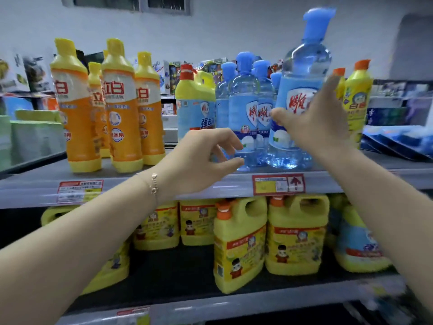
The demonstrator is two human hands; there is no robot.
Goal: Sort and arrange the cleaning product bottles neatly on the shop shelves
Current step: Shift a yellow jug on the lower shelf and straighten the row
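You are clasping the blue bottle (302, 66) with your right hand (314, 123), grip spanning its label, as it is standing at the shelf's (131, 188) front edge. Your left hand (201, 156) is hovering beside it, grip loose and narrow, holding nothing, just before the smaller bottles (243, 95).

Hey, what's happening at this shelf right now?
A person is tidying the upper shelf. Their right hand grips a tall clear blue bottle at the shelf's front edge. The left hand hovers loosely curled by the neighbouring blue bottles, holding nothing.
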